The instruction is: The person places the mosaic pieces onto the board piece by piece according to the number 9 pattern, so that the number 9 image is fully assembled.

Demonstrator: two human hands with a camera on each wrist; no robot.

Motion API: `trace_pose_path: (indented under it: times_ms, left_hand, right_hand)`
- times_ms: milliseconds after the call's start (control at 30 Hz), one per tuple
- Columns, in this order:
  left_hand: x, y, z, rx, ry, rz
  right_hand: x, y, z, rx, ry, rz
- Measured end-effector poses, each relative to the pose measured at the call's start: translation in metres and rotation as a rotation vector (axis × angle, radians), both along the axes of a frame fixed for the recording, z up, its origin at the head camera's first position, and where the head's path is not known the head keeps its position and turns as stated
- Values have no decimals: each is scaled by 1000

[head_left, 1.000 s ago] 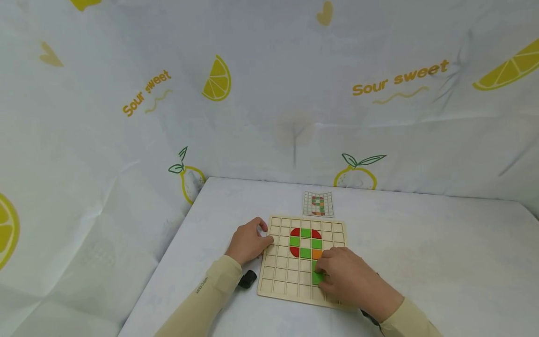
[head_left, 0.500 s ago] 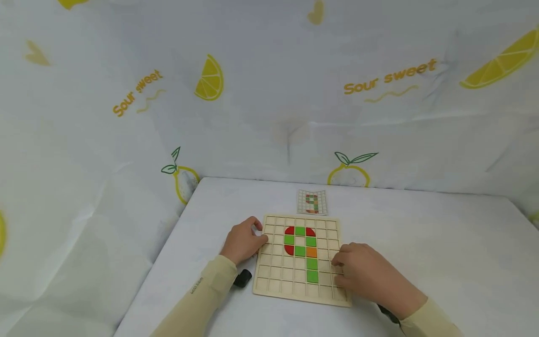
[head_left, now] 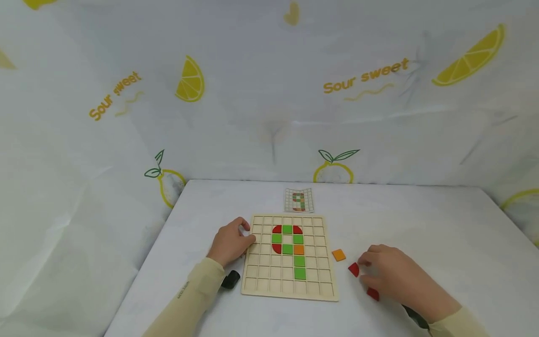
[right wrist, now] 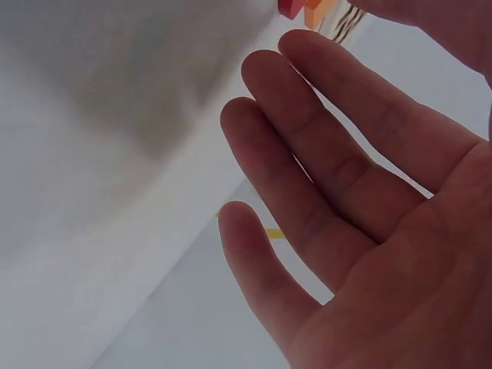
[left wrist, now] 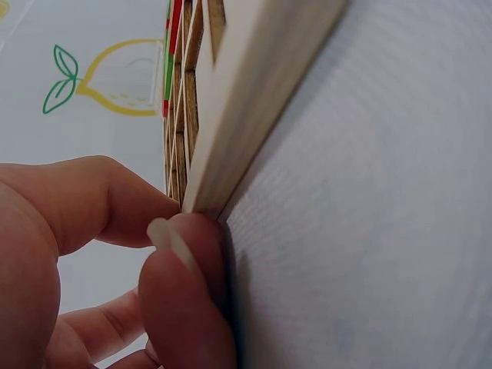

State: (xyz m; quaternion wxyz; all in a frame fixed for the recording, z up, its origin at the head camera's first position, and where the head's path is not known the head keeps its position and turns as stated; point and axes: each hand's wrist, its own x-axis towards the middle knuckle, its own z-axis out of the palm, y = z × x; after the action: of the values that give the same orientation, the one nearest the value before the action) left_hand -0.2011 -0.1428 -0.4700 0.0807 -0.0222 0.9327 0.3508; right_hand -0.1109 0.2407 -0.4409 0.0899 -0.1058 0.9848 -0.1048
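My left hand [head_left: 229, 241] grips the left edge of a wooden grid board [head_left: 269, 284]; the left wrist view shows thumb and finger against its side [left wrist: 257, 100]. Red, green and orange tiles set in the board form a figure like a 9. To the board's right, my right hand [head_left: 391, 271] hovers low over the table, its thumb and fingers apart. A red quarter-round tile [head_left: 354, 269] lies just by its fingertips, and another red tile [head_left: 372, 294] is partly under the hand. In the right wrist view the fingers [right wrist: 277, 154] are extended, holding nothing.
Between board and right hand lies a loose orange square tile [head_left: 338, 255]. Behind the board is a small printed card [head_left: 300, 206] with the same figure. A black object [head_left: 230, 280] sits beneath the left wrist. White lemon-print cloth [head_left: 269, 117] hangs behind the table.
My right hand has left the green tiles on the board and moved right to the loose red tiles, uncovering the orange one. The view has shifted; my left hand stays at the board's edge.
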Motion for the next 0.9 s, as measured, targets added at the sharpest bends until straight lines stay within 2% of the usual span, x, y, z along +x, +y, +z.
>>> trace_pose_path:
  times_ms: [267,567,900]
  left_hand:
    - [1,-2,0,27,-12,-2]
    - [2,0,0,34,5,-9]
    - [2,0,3,29,4,2]
  right_hand:
    - [-5,0,-5,-57,-9,16]
    - [-5,2,-9,-70,64,78]
    - [-12,-2,-9,-80,37,86]
